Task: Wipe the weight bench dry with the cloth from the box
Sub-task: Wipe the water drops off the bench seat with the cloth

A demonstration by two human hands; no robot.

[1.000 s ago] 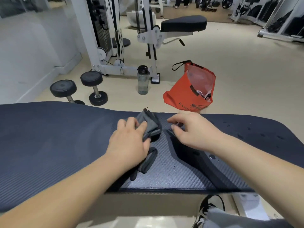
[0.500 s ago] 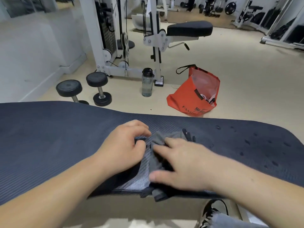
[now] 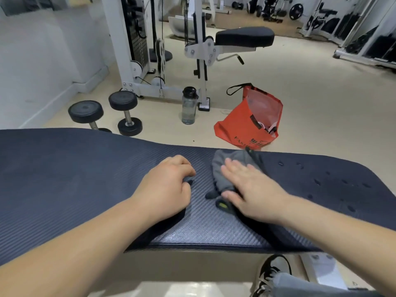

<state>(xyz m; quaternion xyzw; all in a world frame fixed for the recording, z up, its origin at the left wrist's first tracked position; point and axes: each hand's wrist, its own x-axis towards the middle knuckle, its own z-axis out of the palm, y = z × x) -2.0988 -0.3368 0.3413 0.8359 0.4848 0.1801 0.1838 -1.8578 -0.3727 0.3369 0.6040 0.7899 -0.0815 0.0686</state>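
Observation:
The weight bench (image 3: 64,179) is a dark navy ribbed pad running across the whole view. A grey cloth (image 3: 227,166) lies bunched on it right of centre, near the far edge. My right hand (image 3: 250,189) lies flat on the cloth with fingers stretched out and the thumb at the cloth's near end. My left hand (image 3: 169,187) rests on the pad just left of the cloth, fingers curled under, apart from the main bunch. Water drops (image 3: 317,181) dot the pad to the right of the cloth.
On the floor beyond the bench stand an orange bag (image 3: 248,125), a water bottle (image 3: 189,108) and two dumbbells (image 3: 85,112). A white cable machine (image 3: 128,39) with a black seat (image 3: 244,36) is behind them. My shoe (image 3: 272,273) shows below the bench.
My right hand has slid the cloth rightward and toward the far edge. My left hand has come off the cloth and stays on the pad.

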